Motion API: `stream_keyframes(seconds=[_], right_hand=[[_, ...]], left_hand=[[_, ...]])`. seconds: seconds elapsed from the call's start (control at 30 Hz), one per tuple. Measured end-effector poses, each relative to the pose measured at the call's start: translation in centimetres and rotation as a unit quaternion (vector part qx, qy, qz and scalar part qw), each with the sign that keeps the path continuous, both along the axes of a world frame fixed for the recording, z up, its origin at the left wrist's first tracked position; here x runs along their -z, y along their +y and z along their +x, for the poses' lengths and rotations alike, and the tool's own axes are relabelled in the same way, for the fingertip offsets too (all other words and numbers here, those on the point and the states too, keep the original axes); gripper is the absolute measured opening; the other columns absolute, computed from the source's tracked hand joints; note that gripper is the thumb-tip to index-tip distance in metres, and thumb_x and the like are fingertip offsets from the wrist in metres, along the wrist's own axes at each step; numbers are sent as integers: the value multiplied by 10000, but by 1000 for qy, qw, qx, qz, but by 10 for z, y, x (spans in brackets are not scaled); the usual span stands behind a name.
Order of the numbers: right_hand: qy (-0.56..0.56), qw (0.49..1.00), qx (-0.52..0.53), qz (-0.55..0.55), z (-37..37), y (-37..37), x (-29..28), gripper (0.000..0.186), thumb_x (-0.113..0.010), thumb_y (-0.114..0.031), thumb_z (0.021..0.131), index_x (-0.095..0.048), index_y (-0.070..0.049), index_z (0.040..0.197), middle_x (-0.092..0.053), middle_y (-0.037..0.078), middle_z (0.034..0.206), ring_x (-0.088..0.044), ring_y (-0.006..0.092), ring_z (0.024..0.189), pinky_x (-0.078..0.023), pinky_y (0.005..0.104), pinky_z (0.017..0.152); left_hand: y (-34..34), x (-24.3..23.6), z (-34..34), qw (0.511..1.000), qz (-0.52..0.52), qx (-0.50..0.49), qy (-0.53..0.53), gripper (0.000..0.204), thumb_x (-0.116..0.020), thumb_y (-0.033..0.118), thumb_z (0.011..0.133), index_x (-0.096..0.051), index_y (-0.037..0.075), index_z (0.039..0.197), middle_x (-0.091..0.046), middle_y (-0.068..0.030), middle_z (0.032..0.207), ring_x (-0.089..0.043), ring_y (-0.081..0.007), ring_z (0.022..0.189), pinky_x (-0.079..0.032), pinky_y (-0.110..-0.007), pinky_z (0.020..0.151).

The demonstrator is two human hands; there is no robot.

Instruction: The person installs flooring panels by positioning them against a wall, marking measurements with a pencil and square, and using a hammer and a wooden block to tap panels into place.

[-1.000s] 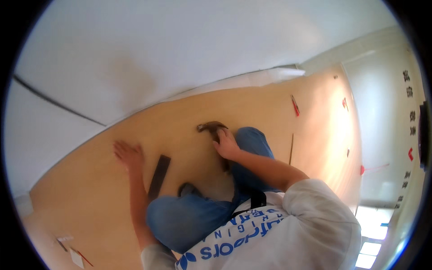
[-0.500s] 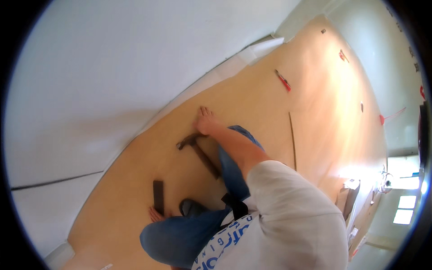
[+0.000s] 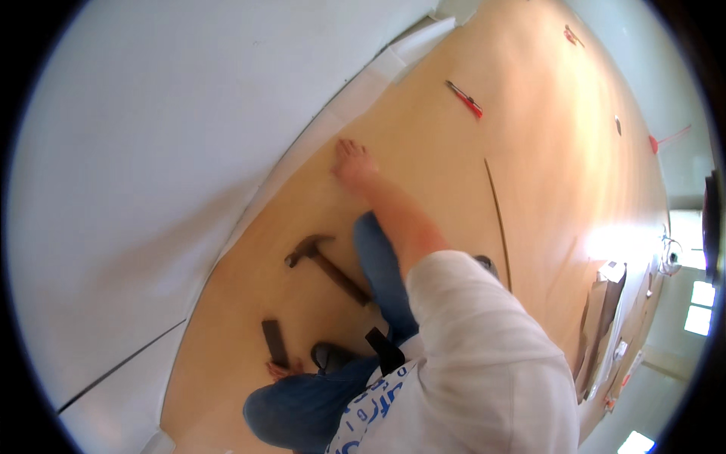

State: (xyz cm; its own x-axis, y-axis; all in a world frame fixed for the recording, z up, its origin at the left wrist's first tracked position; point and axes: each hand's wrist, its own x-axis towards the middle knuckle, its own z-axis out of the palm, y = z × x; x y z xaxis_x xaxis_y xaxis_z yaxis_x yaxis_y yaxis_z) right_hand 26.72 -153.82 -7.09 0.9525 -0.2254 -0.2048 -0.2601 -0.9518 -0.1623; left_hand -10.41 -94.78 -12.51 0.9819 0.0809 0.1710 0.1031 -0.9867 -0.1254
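Though flooring surrounds hammer, pale sheet past it lies uncovered; right hand spread beyond, left hand nearside, grip unclear.

Floor around the right hand looks smooth; the bar by the left hand, matt; the hammerhead between, metallic.

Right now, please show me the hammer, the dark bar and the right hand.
Hammer [image 3: 333, 271]: head view, on the handle.
Dark bar [image 3: 274, 342]: head view, on its middle.
Right hand [image 3: 355, 163]: head view, on its back.
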Motion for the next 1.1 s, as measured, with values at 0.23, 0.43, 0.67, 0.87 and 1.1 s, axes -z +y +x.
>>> stream_keyframes(seconds=[0.23,0.43,0.67,0.87,1.1], right_hand=[[63,992,110,3,-196,-250,-11,365,-525,-247,1006,-663,-29,1264,-658,235,1294,-643,426,1157,-510,505,1011],[101,946,296,82,-440,-235,-54,537,-647,-295,968,-539,-72,1444,-557,240,1446,-531,407,1338,-445,484,1119],[50,952,257,157,-416,-160,-45,503,-642,-337,978,-542,-85,1401,-546,196,1404,-537,417,1290,-496,487,1039],[90,975,158,130,-334,-198,-60,494,-609,-272,965,-534,-91,1418,-496,152,1492,-468,352,1383,-444,457,1113],[77,984,-103,-120,-375,-344,-39,617,-489,-201,993,-366,-58,1581,-334,98,1676,-302,288,1543,-291,496,1230]], left_hand=[[-22,2,10,999,-28,6,35,960,-780,600,797,-467,18,1493,-525,-188,1512,-518,-383,1373,-450,-513,1075],[-22,-8,33,998,-21,11,63,928,-779,588,800,-490,12,1469,-543,-196,1489,-533,-387,1354,-458,-506,1065],[-60,-25,46,982,-49,-44,178,892,-777,573,805,-516,5,1441,-563,-206,1461,-551,-391,1331,-468,-499,1053],[-81,-68,53,943,-102,-155,277,862,-776,561,808,-539,-1,1417,-581,-214,1438,-566,-394,1311,-477,-492,1043],[-139,-107,31,888,-220,-283,287,827,-775,546,812,-566,-8,1390,-602,-223,1411,-584,-398,1288,-486,-484,1031]])
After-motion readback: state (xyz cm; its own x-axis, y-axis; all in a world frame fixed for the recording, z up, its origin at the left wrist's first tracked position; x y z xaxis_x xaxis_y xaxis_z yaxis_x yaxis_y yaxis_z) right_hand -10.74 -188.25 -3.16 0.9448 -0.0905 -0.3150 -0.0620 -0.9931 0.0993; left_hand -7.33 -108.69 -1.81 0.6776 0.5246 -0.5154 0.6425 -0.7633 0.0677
